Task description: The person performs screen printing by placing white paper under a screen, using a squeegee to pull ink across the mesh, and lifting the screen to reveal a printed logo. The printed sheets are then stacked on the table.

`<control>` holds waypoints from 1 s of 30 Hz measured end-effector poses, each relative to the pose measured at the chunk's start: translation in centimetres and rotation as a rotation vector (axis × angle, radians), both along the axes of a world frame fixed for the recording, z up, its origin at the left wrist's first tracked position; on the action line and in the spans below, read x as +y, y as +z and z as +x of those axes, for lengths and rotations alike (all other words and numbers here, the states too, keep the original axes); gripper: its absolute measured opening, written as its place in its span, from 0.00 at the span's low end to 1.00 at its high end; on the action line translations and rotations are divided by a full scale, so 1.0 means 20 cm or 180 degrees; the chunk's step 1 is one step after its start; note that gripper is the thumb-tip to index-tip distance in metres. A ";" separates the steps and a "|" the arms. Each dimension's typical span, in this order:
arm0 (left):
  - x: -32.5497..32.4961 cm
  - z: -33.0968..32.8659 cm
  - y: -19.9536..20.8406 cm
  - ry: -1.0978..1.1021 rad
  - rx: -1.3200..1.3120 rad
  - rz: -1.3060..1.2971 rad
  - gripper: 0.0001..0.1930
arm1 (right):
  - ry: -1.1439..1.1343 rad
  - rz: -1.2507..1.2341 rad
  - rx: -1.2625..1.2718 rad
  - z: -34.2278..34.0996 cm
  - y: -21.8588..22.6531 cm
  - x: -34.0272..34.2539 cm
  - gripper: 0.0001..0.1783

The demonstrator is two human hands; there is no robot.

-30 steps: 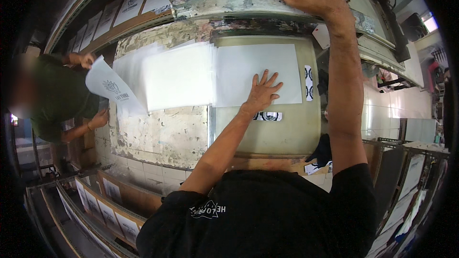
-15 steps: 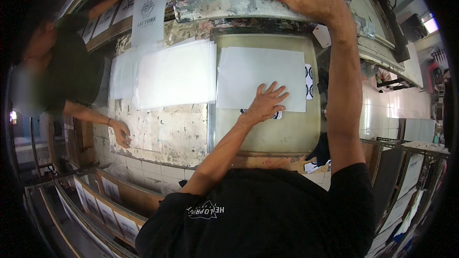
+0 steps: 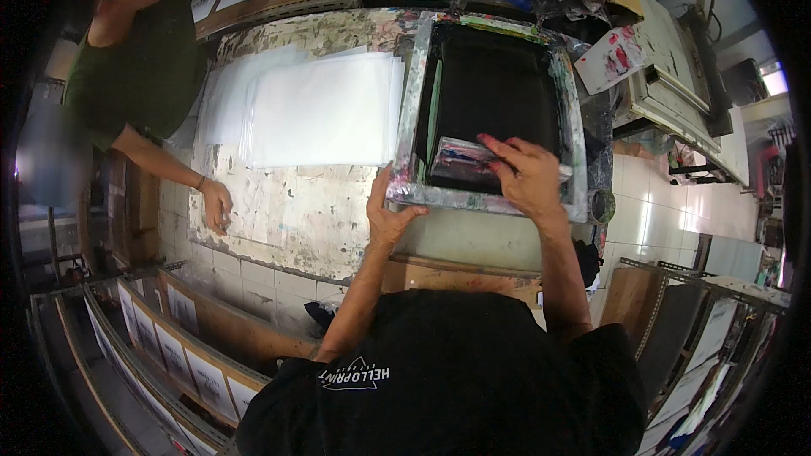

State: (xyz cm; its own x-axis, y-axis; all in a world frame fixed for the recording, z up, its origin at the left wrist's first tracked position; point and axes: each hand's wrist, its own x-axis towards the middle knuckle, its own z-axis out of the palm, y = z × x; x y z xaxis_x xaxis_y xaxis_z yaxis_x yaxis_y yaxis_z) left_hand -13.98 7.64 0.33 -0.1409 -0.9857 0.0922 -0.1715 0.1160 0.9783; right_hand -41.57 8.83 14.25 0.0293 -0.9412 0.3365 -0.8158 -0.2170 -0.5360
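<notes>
Screen frame (image 3: 492, 110) lies flat on the paint-crusted worktable (image 3: 287, 211), and everything here is placed from it.

Your right hand (image 3: 528, 176) is inside the frame at its near edge, fingers curled down over the squeegee (image 3: 460, 162) — a grip from above, knuckles up. Your left hand (image 3: 387, 213) sits at the frame's near-left corner, thumb and fingers spread against the rim; whether it clamps or merely steadies the rim, you cannot tell from this angle.

Handling, as a judgement:
- The frame looks rigid and fairly light, but its mesh is taut and likely easy to puncture — take it by the rim, never by the dark centre.
- Rim and squeegee are smeared with ink (probably slick and messy), so a firm, full-hand hold on the squeegee's back seems wiser than fingertips.
- The squeegee blade will flex; the handle will not.

Left of the frame lies a stack of white sheets (image 3: 312, 110) — thin, floppy, prone to sliding. Farther left, a co-worker's hand (image 3: 218, 207) rests on the table's edge.
</notes>
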 end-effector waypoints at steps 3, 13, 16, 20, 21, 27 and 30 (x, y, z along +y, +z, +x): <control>0.02 0.02 -0.07 0.0098 -0.1120 -0.0963 0.53 | 0.0011 0.0757 0.0242 0.03 -0.26 0.02 0.34; 0.06 0.04 -0.12 0.0210 -0.1780 -0.1097 0.49 | -0.0290 0.0676 0.0838 -0.15 -0.55 -0.46 0.43; 0.05 0.04 -0.11 0.0134 -0.1789 -0.0951 0.51 | -0.0449 0.0180 0.1141 -0.32 -0.59 -0.76 0.44; 0.07 0.04 -0.10 0.0156 -0.1656 -0.0934 0.52 | -0.0167 0.0245 0.0877 -0.48 -0.51 -1.07 0.39; 0.07 0.04 -0.09 0.0161 -0.1632 -0.0923 0.53 | -0.0065 0.0247 0.0774 -0.50 -0.48 -1.12 0.37; 0.06 0.04 -0.07 0.0221 -0.1419 -0.1145 0.52 | 0.0095 -0.0237 0.1124 -0.51 -0.52 -1.07 0.29; 0.06 0.03 -0.04 0.0256 -0.1275 -0.1271 0.48 | -0.0088 -0.0451 0.1110 -0.41 -0.53 -0.85 0.27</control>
